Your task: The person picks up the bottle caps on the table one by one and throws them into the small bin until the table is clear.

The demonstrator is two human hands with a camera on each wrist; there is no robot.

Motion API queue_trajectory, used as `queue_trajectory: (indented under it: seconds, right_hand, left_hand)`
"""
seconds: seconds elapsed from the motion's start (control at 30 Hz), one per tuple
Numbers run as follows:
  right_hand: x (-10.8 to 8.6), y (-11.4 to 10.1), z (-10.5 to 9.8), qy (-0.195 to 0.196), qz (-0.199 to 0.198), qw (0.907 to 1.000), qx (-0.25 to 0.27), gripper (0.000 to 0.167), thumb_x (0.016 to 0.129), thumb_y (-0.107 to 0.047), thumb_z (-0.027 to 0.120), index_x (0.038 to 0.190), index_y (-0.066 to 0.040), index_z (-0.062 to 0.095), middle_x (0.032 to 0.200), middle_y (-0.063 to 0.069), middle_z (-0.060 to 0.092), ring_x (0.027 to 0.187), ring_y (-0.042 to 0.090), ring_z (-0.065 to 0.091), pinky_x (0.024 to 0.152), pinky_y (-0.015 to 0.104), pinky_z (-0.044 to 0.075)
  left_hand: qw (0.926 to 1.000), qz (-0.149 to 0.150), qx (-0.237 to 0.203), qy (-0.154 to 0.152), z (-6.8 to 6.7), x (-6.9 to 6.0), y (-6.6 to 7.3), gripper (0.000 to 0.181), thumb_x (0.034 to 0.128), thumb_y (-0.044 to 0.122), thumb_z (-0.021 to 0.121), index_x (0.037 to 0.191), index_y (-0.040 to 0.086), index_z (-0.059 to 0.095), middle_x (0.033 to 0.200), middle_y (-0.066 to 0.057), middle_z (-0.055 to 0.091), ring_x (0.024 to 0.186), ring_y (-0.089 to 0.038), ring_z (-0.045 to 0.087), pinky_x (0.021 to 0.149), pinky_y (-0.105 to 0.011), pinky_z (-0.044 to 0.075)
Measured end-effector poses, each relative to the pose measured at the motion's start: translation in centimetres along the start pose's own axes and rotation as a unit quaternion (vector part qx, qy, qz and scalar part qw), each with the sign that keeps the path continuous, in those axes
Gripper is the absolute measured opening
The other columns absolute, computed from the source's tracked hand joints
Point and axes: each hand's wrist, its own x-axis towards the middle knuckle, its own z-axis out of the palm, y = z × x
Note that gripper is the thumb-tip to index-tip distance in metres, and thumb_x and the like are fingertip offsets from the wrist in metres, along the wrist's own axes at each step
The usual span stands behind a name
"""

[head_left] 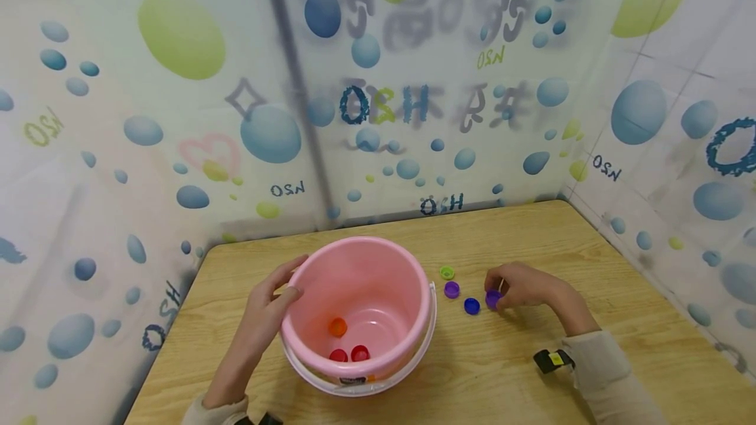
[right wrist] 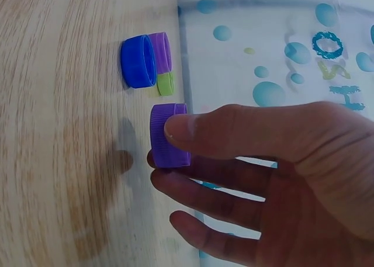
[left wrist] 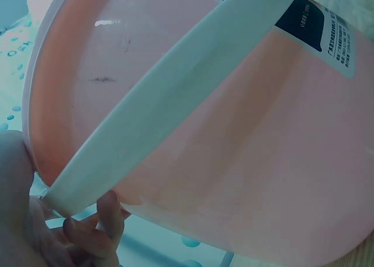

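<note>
A pink bucket (head_left: 360,274) stands on the table, tilted so that its mouth faces me. My left hand (head_left: 262,310) grips its rim on the left side, the thumb over the edge. Up close in the left wrist view, the fingers curl by the end of the white handle (left wrist: 169,97). An orange cap (head_left: 338,327) and two red caps (head_left: 360,353) lie inside the bucket. To the right, my right hand (head_left: 525,286) pinches a purple bottle cap (right wrist: 166,135) between thumb and fingers, at or just above the tabletop; contact is unclear.
Beside the bucket, a blue cap (head_left: 472,306), another purple cap (head_left: 451,290) and a green cap (head_left: 447,273) lie in a loose row on the wooden table (head_left: 502,372). A patterned curtain (head_left: 407,169) hangs behind the table and along its sides.
</note>
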Motion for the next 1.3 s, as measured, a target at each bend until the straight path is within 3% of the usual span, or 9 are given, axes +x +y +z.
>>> queue_trajectory:
  seconds: [0.4, 0.97, 1.3]
  right_hand:
    - [0.0, 0.3, -0.2, 0.007, -0.002, 0.9999, 0.013, 0.024, 0.083, -0.014, 0.084, 0.102, -0.015, 0.071, 0.097, -0.003, 0.069, 0.09, 0.013, 0.063, 0.079, 0.033, 0.056]
    - [-0.6, -0.3, -1.2, 0.023, -0.007, 0.9995, 0.018, 0.021, 0.088, -0.012, 0.08, 0.107, -0.01, 0.071, 0.102, 0.0, 0.071, 0.092, 0.014, 0.065, 0.08, 0.033, 0.058]
    - [-0.7, -0.4, -1.5, 0.049, -0.04, 0.998, 0.001, 0.022, 0.088, -0.012, 0.079, 0.107, -0.008, 0.072, 0.101, 0.0, 0.072, 0.091, 0.013, 0.067, 0.077, 0.03, 0.058]
  left_hand:
    - [1.0, -0.004, -0.003, -0.003, 0.0, 0.1, -0.1, 0.046, 0.1041, 0.017, 0.052, 0.149, 0.021, 0.055, 0.142, -0.013, 0.062, 0.122, -0.031, 0.063, 0.085, -0.023, 0.059]
    - [1.0, -0.001, 0.003, 0.002, 0.0, 0.1, 0.1, 0.046, 0.1032, 0.016, 0.052, 0.149, 0.019, 0.056, 0.14, -0.013, 0.063, 0.121, -0.031, 0.063, 0.085, -0.021, 0.057]
    - [1.0, 0.005, 0.004, 0.003, 0.0, 0.1, 0.0, 0.046, 0.1031, 0.015, 0.052, 0.149, 0.018, 0.056, 0.14, -0.014, 0.063, 0.12, -0.031, 0.064, 0.085, -0.022, 0.058]
